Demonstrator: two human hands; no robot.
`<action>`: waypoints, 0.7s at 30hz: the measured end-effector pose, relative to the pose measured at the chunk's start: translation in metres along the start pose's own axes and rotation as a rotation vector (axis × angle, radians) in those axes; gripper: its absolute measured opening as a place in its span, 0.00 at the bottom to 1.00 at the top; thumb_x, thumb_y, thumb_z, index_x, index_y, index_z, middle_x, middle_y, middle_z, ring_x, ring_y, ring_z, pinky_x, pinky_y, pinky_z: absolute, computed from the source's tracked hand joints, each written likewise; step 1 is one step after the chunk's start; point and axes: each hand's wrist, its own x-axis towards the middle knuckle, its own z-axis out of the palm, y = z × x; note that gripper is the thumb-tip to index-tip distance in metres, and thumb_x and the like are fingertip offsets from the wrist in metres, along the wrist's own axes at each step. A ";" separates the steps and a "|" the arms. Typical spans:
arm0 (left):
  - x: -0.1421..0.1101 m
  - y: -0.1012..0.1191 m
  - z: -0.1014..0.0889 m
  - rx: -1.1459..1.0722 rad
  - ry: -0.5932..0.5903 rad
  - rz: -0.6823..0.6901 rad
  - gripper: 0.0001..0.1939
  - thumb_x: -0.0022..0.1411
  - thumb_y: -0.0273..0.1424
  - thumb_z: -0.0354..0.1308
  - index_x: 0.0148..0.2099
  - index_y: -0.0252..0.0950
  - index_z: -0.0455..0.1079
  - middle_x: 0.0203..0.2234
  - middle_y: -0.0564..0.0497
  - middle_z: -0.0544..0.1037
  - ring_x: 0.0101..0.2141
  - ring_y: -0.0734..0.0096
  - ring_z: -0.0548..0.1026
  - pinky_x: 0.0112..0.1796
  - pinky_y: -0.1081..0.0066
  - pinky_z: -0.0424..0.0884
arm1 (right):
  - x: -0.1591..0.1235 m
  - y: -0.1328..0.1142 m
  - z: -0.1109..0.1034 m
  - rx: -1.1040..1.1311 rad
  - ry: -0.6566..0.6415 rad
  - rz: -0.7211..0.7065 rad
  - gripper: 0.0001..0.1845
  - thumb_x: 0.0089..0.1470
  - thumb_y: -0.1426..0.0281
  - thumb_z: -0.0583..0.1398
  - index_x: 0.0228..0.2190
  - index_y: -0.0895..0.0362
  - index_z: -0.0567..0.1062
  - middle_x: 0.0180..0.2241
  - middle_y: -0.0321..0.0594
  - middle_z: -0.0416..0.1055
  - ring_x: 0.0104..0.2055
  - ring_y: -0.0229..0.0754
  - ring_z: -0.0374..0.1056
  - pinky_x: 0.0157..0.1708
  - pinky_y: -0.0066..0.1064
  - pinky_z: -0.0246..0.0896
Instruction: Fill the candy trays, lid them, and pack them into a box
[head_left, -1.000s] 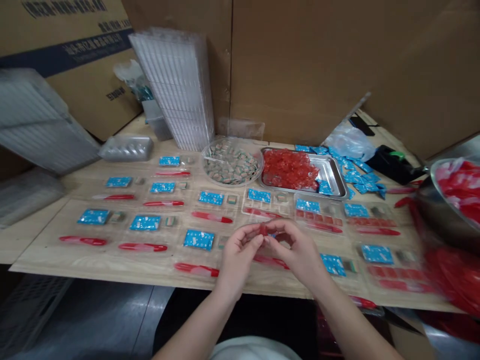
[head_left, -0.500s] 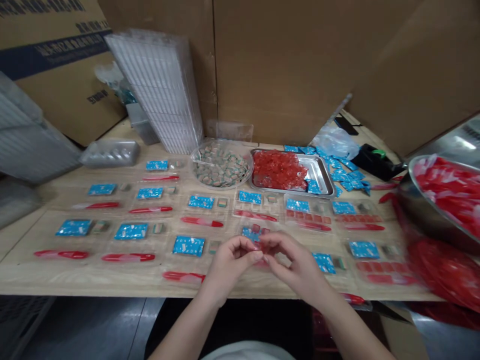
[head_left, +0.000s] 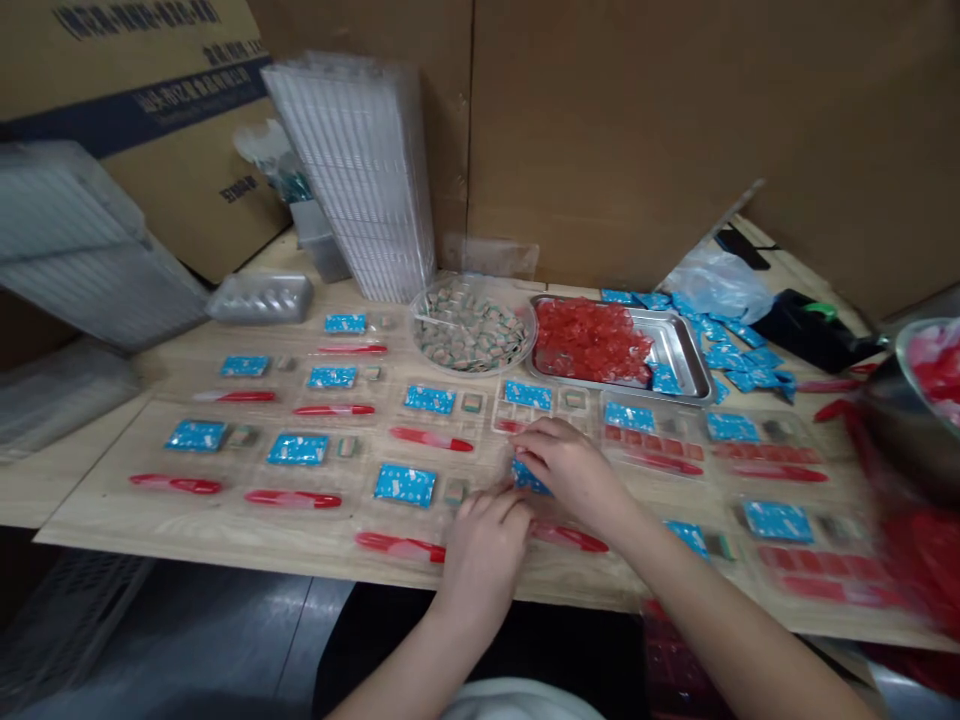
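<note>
My left hand (head_left: 489, 540) is closed, fingers bent down at the left side of a clear tray with a blue packet (head_left: 530, 477) and a red pen-shaped item (head_left: 571, 538). What is in its fingertips, if anything, is hidden. Over the same tray, my right hand (head_left: 568, 465) is closed with its fingertips bent to the left, above the blue packet. I cannot make out what they hold. Just behind is another clear tray with a blue packet (head_left: 528, 394). A tray to the right also has a row of red squares (head_left: 651, 442).
Behind the trays stand a round tub of small wrapped squares (head_left: 472, 330) and a metal tray (head_left: 694, 370) with red pieces (head_left: 592, 340). Loose blue packets (head_left: 739, 360) lie beside it. Stacked clear trays (head_left: 360, 180) rise at the back; a metal bowl (head_left: 896, 420) is at right.
My hands were together in front of me with a small red piece at the fingertips. They have parted and lowered onto the tray. The view has shifted left.
</note>
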 end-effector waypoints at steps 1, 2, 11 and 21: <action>0.000 -0.001 0.002 0.013 0.006 0.003 0.07 0.59 0.23 0.56 0.37 0.38 0.72 0.42 0.49 0.78 0.47 0.60 0.72 0.45 0.60 0.66 | 0.000 0.000 0.001 -0.013 -0.001 0.019 0.10 0.56 0.75 0.55 0.33 0.56 0.77 0.35 0.43 0.73 0.39 0.44 0.67 0.41 0.35 0.63; 0.001 -0.002 0.004 0.022 0.008 0.001 0.06 0.59 0.23 0.56 0.37 0.38 0.72 0.42 0.49 0.78 0.47 0.60 0.72 0.45 0.60 0.66 | 0.000 0.000 0.002 -0.015 -0.003 0.034 0.09 0.56 0.75 0.55 0.34 0.56 0.76 0.35 0.43 0.73 0.39 0.44 0.67 0.41 0.35 0.63; 0.005 0.000 0.000 -0.001 -0.028 -0.062 0.03 0.58 0.25 0.59 0.34 0.38 0.72 0.40 0.51 0.78 0.44 0.62 0.73 0.44 0.61 0.65 | -0.010 0.018 -0.008 0.018 -0.045 0.034 0.10 0.52 0.71 0.60 0.38 0.56 0.73 0.36 0.42 0.72 0.39 0.45 0.66 0.39 0.36 0.61; 0.007 0.003 -0.003 -0.023 -0.036 -0.075 0.03 0.58 0.25 0.59 0.34 0.38 0.72 0.39 0.50 0.78 0.43 0.62 0.73 0.46 0.60 0.65 | -0.041 0.029 -0.016 0.070 0.112 0.114 0.09 0.55 0.68 0.57 0.37 0.53 0.76 0.35 0.41 0.74 0.39 0.45 0.67 0.41 0.38 0.60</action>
